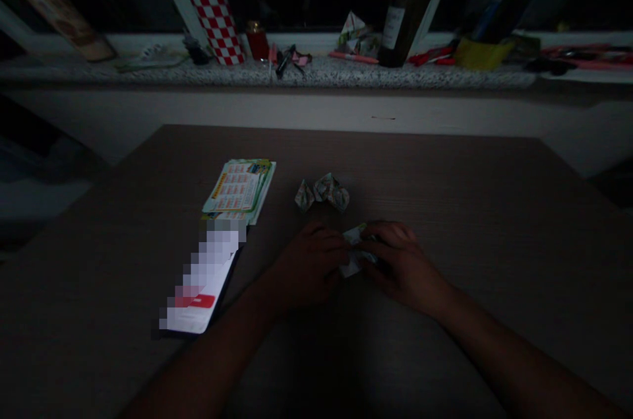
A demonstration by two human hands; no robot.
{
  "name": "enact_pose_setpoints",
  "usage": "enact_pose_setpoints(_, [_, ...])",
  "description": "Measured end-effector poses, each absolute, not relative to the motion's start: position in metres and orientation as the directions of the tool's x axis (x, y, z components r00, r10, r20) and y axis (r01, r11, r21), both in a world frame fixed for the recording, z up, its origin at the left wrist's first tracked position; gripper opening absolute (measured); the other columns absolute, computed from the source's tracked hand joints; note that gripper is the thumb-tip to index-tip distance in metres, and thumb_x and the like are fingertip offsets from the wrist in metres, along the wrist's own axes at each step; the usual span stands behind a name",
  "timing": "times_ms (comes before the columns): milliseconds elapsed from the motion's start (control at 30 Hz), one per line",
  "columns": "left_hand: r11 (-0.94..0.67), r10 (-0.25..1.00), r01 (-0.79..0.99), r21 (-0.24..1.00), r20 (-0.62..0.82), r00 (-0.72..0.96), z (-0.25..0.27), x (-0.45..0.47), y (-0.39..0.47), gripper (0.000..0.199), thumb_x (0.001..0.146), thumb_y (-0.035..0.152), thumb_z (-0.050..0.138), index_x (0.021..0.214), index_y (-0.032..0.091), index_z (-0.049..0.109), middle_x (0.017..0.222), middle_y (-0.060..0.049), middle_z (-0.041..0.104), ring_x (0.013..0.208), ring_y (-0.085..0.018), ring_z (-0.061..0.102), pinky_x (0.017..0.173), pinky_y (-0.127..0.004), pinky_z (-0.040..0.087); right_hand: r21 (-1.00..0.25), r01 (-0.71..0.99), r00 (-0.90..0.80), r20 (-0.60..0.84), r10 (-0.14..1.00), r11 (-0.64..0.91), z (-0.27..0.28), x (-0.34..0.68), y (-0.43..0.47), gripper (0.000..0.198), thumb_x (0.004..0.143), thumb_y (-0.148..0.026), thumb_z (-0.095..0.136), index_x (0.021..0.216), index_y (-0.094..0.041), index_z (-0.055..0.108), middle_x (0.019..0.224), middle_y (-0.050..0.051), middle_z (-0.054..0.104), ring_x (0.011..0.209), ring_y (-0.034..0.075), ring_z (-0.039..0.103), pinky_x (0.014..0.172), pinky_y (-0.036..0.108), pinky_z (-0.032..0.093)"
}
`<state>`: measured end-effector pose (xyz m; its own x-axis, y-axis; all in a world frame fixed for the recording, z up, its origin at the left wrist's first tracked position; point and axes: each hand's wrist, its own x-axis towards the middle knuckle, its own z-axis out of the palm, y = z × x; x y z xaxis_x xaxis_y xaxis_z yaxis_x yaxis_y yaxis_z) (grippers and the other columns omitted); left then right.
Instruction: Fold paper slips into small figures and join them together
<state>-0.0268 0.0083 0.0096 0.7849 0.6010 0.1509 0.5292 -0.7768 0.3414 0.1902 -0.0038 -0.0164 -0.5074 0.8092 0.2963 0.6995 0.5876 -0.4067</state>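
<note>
Forearms: nearest the camera, reaching in from the bottom edge.
Paper: small, on the table, between the hands, partly under their fingertips.
Left hand: fingers touching the paper's left side; too dim to tell if pinching.
Right hand: fingers bent over the right side; grip unclear too.
Folded shapes: just beyond the left hand.
Phone: left, screen lit.
Cards: stacked beyond the phone.

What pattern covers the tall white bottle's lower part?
Red and white checks on the bottle; head view.
</note>
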Motion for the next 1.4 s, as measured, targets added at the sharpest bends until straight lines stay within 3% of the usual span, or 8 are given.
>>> enact_pose_setpoints(300, [-0.770, 0.610, 0.548, 0.326, 0.128, 0.782, 0.012, -0.028, 0.010, 0.022, 0.078, 0.014, 0.054, 0.098, 0.019, 0.063, 0.108, -0.005, 0.064, 0.104, -0.022, 0.053, 0.098, -0.040, 0.031, -0.398, 0.705, -0.510, 0.291, 0.809, 0.587, -0.016, 0.190, -0.005, 0.024, 0.082, -0.023, 0.059, 0.105, -0.024, 0.067, 0.109, 0.009, 0.059, 0.106, 0.026, 0.050, 0.089, 0.043, 0.037])
enact_pose_setpoints(600, [-0.756, 0.631, 0.565, 0.331, 0.139, 0.763, 0.012, -0.027, 0.009, 0.030, 0.073, 0.008, 0.052, 0.101, 0.017, 0.062, 0.110, -0.005, 0.062, 0.106, -0.021, 0.051, 0.099, -0.039, 0.031, -0.389, 0.709, -0.509, 0.295, 0.809, 0.588, -0.015, 0.188, -0.006, 0.021, 0.082, -0.025, 0.059, 0.102, -0.025, 0.067, 0.105, 0.008, 0.059, 0.102, 0.026, 0.051, 0.087, 0.043, 0.038])
enact_pose_setpoints(1167, [-0.690, 0.692, 0.581, 0.433, 0.158, 0.704, 0.011, -0.030, 0.015, 0.017, 0.087, 0.025, 0.048, 0.092, 0.018, 0.063, 0.097, -0.005, 0.062, 0.095, -0.019, 0.052, 0.091, -0.038, 0.035, -0.392, 0.723, -0.510, 0.254, 0.822, 0.569, -0.013, 0.187, -0.008, 0.025, 0.080, -0.025, 0.062, 0.104, -0.027, 0.066, 0.107, 0.007, 0.058, 0.105, 0.027, 0.049, 0.089, 0.045, 0.036])
enact_pose_setpoints(1400, [-0.616, 0.779, 0.714, 0.333, 0.121, 0.615, 0.003, -0.022, 0.016, 0.019, 0.088, 0.025, 0.046, 0.081, 0.016, 0.060, 0.085, -0.006, 0.058, 0.089, -0.021, 0.050, 0.081, -0.037, 0.039, -0.410, 0.724, -0.488, 0.265, 0.832, 0.555, -0.013, 0.186, -0.007, 0.028, 0.077, -0.022, 0.062, 0.105, -0.026, 0.065, 0.108, 0.007, 0.060, 0.105, 0.027, 0.050, 0.088, 0.045, 0.037])
